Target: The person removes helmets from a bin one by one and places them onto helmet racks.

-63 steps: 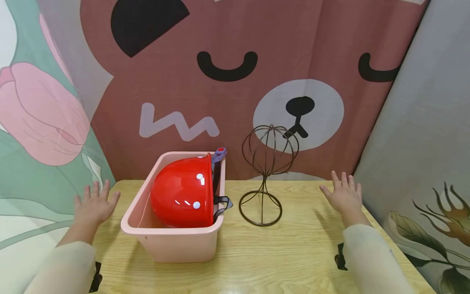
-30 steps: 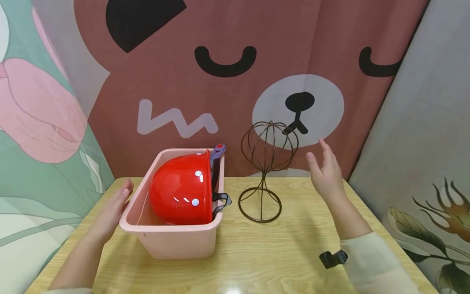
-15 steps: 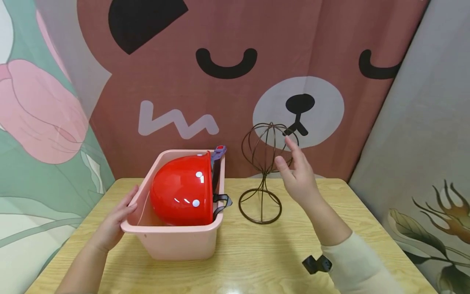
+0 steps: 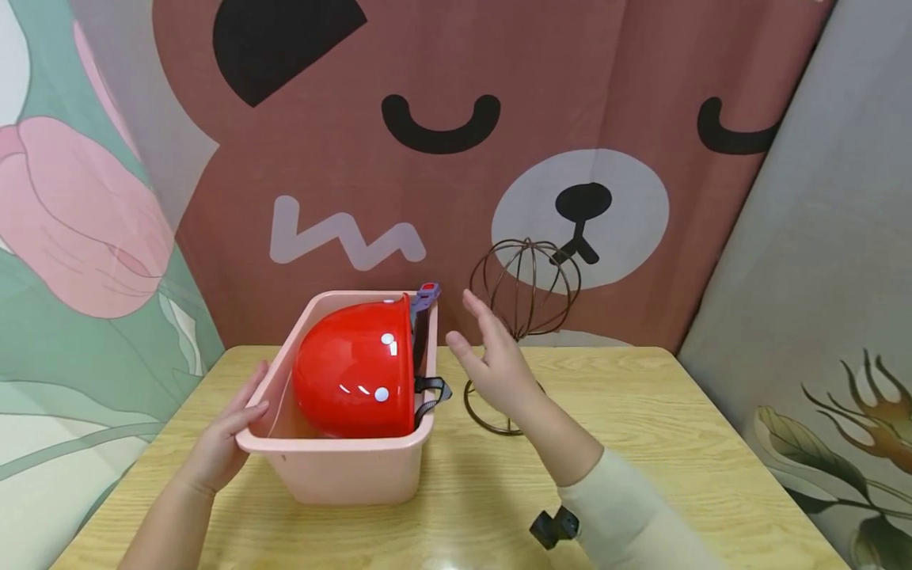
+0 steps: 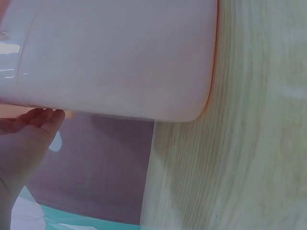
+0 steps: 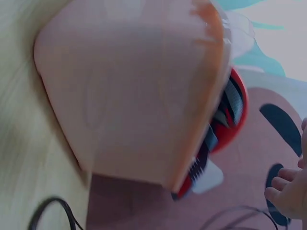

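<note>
1. Left hand [image 4: 217, 451]: thumb over the rim of the pink bin [image 4: 349, 471], fingers along its outer wall, gripping, presumably to steady it.
2. Right hand [image 4: 496, 372]: fingers extended, thumb apart, holding nothing; near the wire stand [image 4: 533, 277].
3. Red helmet [image 4: 349, 372]: lies sideways inside the bin, probably retained by its walls; strap [image 4: 429, 383] overhangs the rim.

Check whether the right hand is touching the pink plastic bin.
Apart. The head view shows a gap between the right hand and the pink plastic bin; the right wrist view shows bear-print curtain between them.
</note>
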A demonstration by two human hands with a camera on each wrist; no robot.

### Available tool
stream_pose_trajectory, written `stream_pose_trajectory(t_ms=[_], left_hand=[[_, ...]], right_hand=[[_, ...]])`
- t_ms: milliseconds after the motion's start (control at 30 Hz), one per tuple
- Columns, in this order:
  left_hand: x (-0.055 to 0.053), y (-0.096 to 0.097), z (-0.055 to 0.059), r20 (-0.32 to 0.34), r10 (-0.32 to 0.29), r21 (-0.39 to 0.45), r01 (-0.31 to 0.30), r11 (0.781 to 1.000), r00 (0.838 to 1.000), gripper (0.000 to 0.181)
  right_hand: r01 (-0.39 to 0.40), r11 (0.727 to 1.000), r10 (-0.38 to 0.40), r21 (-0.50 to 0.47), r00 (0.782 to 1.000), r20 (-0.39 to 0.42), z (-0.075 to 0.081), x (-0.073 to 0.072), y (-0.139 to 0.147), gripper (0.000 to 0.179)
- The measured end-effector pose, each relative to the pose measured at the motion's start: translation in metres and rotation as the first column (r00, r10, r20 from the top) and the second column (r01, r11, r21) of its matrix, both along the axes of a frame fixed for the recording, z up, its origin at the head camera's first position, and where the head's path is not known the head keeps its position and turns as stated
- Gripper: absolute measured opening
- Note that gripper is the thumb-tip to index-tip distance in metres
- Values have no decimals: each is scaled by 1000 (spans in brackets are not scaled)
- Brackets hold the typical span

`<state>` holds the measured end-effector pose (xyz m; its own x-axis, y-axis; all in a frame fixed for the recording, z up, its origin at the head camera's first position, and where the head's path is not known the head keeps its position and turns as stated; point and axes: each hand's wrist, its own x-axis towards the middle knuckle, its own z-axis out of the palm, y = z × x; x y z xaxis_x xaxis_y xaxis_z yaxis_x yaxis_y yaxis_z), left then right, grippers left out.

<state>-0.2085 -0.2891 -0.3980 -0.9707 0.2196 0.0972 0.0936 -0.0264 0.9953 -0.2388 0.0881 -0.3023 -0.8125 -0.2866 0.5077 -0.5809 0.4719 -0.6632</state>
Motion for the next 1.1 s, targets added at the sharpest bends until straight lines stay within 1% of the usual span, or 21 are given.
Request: stream_pose_trajectory(t_ms=[67, 133, 200, 267, 400, 500, 667, 833, 1100], left_hand=[[0, 1, 1, 4, 5, 2, -5, 1000, 1000, 67], [0, 2, 1, 8, 12, 3, -12, 1000, 1000, 67], [0, 2, 2, 14, 19, 5, -19, 1000, 1000, 67], [1, 3, 3, 17, 24, 5, -24, 1000, 1000, 67], [1, 3, 3, 20, 23, 8, -23, 1000, 1000, 67], [2, 3, 2, 22, 26, 8, -26, 1000, 999, 67], [2, 2, 3, 29, 37, -4, -36, 999, 999, 67], [3, 2, 4, 32, 40, -19, -40, 999, 999, 67], [3, 4, 6, 38, 43, -28, -42, 999, 998, 67]], right_hand=[[-21, 1000, 21, -5, 999, 50, -4, -1, -11, 66], [-62, 998, 65, -33, 992, 111, -8, -2, -22, 68], [-99, 993, 110, -66, 975, 193, -11, -3, -32, 71], [-124, 988, 145, -95, 953, 264, -13, -3, -42, 74], [-125, 983, 166, -131, 913, 372, -14, -2, -59, 79], [-98, 986, 146, -136, 901, 409, -14, -2, -68, 82], [-39, 996, 69, -80, 903, 424, -17, -3, -76, 84], [-18, 999, 34, -41, 904, 426, -20, -3, -80, 85], [17, 997, 16, -80, 920, 391, -24, -5, -85, 71]])
